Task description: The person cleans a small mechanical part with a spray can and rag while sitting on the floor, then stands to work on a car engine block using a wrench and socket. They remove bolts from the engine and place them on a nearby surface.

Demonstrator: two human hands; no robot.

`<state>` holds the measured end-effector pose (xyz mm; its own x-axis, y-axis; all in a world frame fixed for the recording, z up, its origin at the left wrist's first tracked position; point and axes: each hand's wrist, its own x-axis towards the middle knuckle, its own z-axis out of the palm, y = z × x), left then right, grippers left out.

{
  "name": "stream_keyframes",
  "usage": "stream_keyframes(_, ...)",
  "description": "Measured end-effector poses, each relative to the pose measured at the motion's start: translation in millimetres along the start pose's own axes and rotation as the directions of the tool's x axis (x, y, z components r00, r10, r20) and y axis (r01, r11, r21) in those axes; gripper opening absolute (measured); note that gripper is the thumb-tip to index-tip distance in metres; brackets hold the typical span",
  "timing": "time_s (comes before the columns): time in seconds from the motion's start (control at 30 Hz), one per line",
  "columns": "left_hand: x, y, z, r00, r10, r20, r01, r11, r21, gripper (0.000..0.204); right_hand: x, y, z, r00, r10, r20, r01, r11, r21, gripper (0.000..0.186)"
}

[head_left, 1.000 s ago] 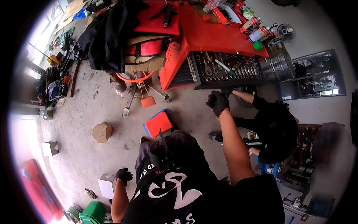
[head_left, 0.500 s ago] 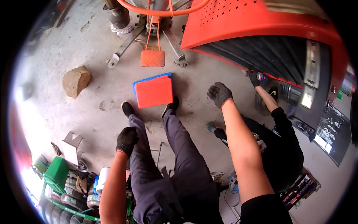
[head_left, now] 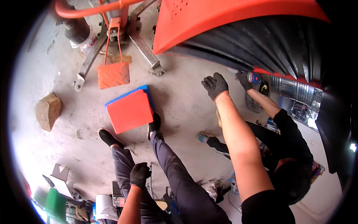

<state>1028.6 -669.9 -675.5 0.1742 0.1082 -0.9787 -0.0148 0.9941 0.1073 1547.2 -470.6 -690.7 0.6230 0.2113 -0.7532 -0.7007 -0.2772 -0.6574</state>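
Observation:
My left hand (head_left: pixel 140 175), in a black knit glove, hangs in front of my trouser leg, its fingers curled into a loose fist with nothing showing in it. My right hand (head_left: pixel 215 86), gloved alike, reaches forward over the floor, its fingers slightly bent and apart, holding nothing. It is nearest to the large red body panel (head_left: pixel 238 13) with a black ribbed underside (head_left: pixel 257 48), but apart from it. Left of that hand, a red plastic panel (head_left: pixel 130 112) lies over a blue plastic piece (head_left: pixel 147 98) by my shoes.
At right, another person (head_left: pixel 285 149) in black crouches, a gloved hand (head_left: pixel 244 80) on a blue-and-red tool (head_left: pixel 254 78) under the panel. An orange pedal plate (head_left: pixel 113 75) hangs by a metal-legged stand (head_left: pixel 143 50). A stone (head_left: pixel 49 111) lies far left; a white bucket (head_left: pixel 105 207) stands near.
The view has shifted right, so the stand, stone and red plastic panel sit farther left. My right hand is closer to the red body panel in view, and its fingers are less curled.

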Motion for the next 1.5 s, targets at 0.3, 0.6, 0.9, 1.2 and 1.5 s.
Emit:
stream_keyframes(0.3,-3,46,1,0.992,0.130,0.007,-0.130,0.987,0.091,0.031,37,41,7,0.994,0.108,-0.017,-0.090,0.895,0.436,0.025)
stream_keyframes(0.6,-6,55,25,0.995,0.070,0.075,-0.084,0.975,0.206,0.031,-31,113,-107,0.967,0.227,-0.113,-0.208,0.965,0.162,0.038)
stream_keyframes(0.9,6,33,-11,1.000,0.021,-0.009,-0.020,0.994,0.104,0.020,1,37,-93,0.955,-0.155,0.254,0.164,-0.437,-0.884,0.046)
stream_keyframes(1.2,18,8,6,0.980,0.176,0.096,-0.198,0.923,0.331,0.024,98,129,-145,0.965,0.002,0.264,0.204,-0.640,-0.741,0.051)
stream_keyframes(1.5,-7,58,39,0.919,0.376,0.118,-0.385,0.794,0.470,0.025,-37,52,-32,0.905,-0.158,0.396,0.318,-0.367,-0.874,0.027)
